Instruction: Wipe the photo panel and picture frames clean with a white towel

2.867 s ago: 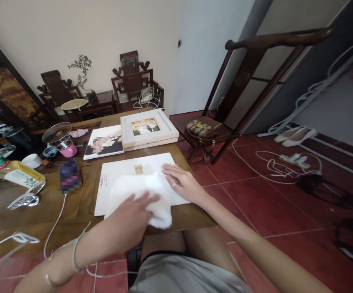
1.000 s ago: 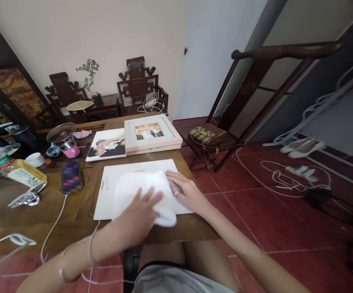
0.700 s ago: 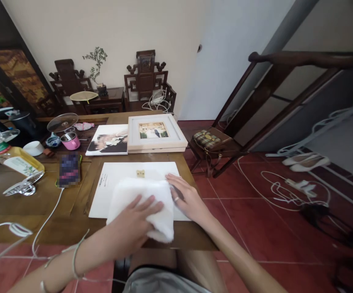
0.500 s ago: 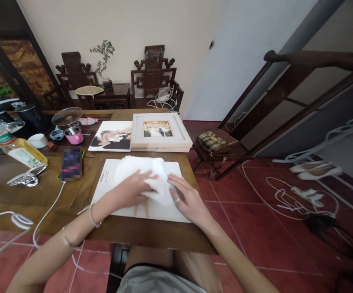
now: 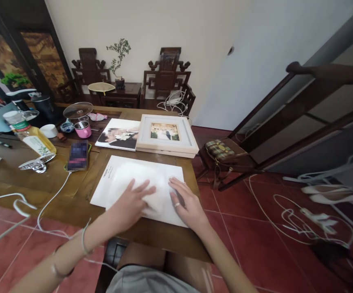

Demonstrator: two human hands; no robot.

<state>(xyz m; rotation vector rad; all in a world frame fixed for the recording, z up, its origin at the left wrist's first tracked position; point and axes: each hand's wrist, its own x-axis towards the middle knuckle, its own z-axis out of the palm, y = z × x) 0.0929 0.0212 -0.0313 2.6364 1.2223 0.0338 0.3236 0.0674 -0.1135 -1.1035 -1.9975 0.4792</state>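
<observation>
A white board (image 5: 109, 187) lies flat on the wooden table (image 5: 54, 191) in front of me. A white cloth (image 5: 152, 183) is spread over its right half. My left hand (image 5: 130, 205) presses flat on the cloth, fingers stretched out. My right hand (image 5: 185, 203) lies flat on the board's right edge beside the cloth, fingers apart, a ring on one finger.
Behind the board lie a white framed photo (image 5: 165, 136) and a photo print (image 5: 118, 138). A phone (image 5: 77, 155) with a white cable, a pink cup (image 5: 83, 129), a small fan (image 5: 77, 110) and a bottle (image 5: 29, 136) stand left. A dark chair (image 5: 225, 156) with a bag stands right; cables cover the floor.
My left hand has wiped the cloth back and forth over the board, far then near again. The right hand has stayed on the board's right edge. The camera has turned rightward.
</observation>
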